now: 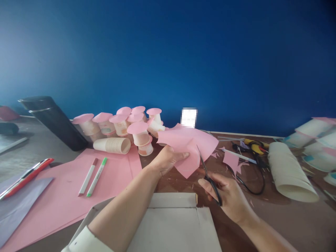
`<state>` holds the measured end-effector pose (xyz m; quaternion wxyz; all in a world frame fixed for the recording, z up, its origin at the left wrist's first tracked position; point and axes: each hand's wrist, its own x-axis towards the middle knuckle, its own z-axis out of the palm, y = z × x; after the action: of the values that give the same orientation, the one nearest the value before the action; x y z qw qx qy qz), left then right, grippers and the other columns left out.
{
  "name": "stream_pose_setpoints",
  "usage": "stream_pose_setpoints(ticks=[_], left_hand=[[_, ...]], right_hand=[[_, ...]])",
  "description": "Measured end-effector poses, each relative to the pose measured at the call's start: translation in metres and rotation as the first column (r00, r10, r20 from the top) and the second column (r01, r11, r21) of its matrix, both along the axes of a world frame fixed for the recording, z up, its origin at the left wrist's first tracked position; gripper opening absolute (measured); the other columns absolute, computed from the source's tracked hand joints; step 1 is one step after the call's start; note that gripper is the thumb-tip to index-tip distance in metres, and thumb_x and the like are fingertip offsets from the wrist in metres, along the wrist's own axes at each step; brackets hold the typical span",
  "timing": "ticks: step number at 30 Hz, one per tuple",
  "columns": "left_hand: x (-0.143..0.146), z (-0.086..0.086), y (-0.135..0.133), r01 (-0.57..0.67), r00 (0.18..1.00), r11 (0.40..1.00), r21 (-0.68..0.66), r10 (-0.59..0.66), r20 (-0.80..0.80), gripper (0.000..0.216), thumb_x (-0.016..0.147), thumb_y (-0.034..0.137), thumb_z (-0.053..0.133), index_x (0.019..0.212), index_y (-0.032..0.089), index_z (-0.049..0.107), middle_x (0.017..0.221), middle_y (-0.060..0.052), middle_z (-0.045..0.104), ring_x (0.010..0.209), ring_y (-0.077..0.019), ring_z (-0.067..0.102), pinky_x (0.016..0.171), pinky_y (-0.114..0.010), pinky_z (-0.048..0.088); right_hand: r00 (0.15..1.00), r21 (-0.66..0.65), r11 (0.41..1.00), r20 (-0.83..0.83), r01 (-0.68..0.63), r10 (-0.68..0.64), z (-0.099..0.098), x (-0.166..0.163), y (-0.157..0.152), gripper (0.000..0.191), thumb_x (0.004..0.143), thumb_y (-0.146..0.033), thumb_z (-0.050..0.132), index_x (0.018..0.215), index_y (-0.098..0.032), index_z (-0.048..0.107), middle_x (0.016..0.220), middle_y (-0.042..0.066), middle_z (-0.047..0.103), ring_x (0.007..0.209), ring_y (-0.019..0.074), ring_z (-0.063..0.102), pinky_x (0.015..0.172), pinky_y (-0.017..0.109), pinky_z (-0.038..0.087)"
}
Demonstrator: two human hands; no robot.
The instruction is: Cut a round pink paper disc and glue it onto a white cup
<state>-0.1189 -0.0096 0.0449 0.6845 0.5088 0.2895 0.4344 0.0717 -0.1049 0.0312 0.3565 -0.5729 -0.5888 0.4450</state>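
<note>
My left hand [169, 159] grips a sheet of pink paper [189, 143] with the thumb on top, holding it up above the table. The sheet is bent, with a curved outline and a pointed lower corner. In my right hand [225, 194] is a pair of scissors with black handles [214, 185]. The blades point up and away, and lie against the right side of the paper. Whether the blades are apart or closed I cannot make out. Behind my left hand stand several paper cups with pink paper tops [138, 134].
A stack of paper cups [111, 145] lies near a dark bottle [52, 119]. Two markers [96, 176] rest on pink sheets [57, 196] at left, beside a red cutter [28, 176]. Paper scraps [231, 161], a black cable [258, 190] and more cups [291, 171] occupy the right. A white box [173, 227] sits in front.
</note>
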Motion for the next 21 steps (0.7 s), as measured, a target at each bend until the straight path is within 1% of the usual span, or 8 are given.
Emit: stream_pose_setpoints(ticks=[4,8,11,15,21], left_hand=[[-0.0013,-0.0015,0.0016,-0.012,0.999,1.0,-0.005,0.011,-0.032,0.044,0.069,0.029,0.078,0.109,0.013,0.066,0.109,-0.014,0.068,0.104,-0.0299,0.062,0.095,-0.047,0.045],[-0.0038,-0.0008,0.003,-0.01,0.999,1.0,0.012,0.011,-0.048,0.05,0.068,0.028,0.079,0.113,0.014,0.064,0.115,-0.013,0.066,0.106,-0.0294,0.061,0.097,-0.046,0.045],[-0.0056,-0.0004,0.0034,-0.004,0.998,1.0,0.01,0.004,-0.059,0.049,0.068,0.028,0.078,0.112,0.013,0.065,0.116,-0.014,0.066,0.106,-0.0295,0.061,0.097,-0.046,0.045],[-0.0073,-0.0012,0.0041,0.0,0.997,1.0,-0.005,-0.001,-0.074,0.046,0.068,0.029,0.079,0.108,0.012,0.066,0.113,-0.015,0.067,0.105,-0.0303,0.062,0.096,-0.047,0.045],[-0.0095,0.0007,0.0055,0.037,0.998,0.999,0.001,-0.037,-0.052,0.045,0.068,0.028,0.079,0.108,0.012,0.066,0.112,-0.014,0.068,0.105,-0.03,0.062,0.096,-0.046,0.045]], right_hand=[[1.0,-0.027,1.0,-0.007,0.002,-0.002,0.001,-0.0001,0.0001,0.045,0.079,-0.056,0.063,0.104,-0.019,0.068,0.059,-0.004,0.046,0.053,0.0119,0.044,0.048,0.023,0.035],[1.0,-0.042,0.999,-0.01,0.012,-0.013,0.0027,-0.0008,-0.0005,0.05,0.077,-0.057,0.065,0.11,-0.019,0.068,0.057,-0.005,0.043,0.052,0.0112,0.042,0.047,0.023,0.034],[0.999,-0.063,0.998,-0.022,0.026,-0.027,0.0025,-0.0014,-0.0005,0.055,0.075,-0.058,0.066,0.113,-0.019,0.068,0.057,-0.005,0.043,0.051,0.0106,0.041,0.046,0.022,0.034],[1.0,-0.053,0.998,-0.023,0.017,-0.019,0.002,-0.0015,-0.0004,0.055,0.075,-0.056,0.066,0.116,-0.019,0.068,0.057,-0.005,0.045,0.051,0.0106,0.042,0.046,0.022,0.035],[1.0,-0.036,0.999,-0.011,0.015,-0.015,0.0032,-0.0023,-0.0008,0.054,0.076,-0.055,0.066,0.116,-0.019,0.069,0.055,-0.005,0.046,0.049,0.0111,0.042,0.044,0.023,0.037]])
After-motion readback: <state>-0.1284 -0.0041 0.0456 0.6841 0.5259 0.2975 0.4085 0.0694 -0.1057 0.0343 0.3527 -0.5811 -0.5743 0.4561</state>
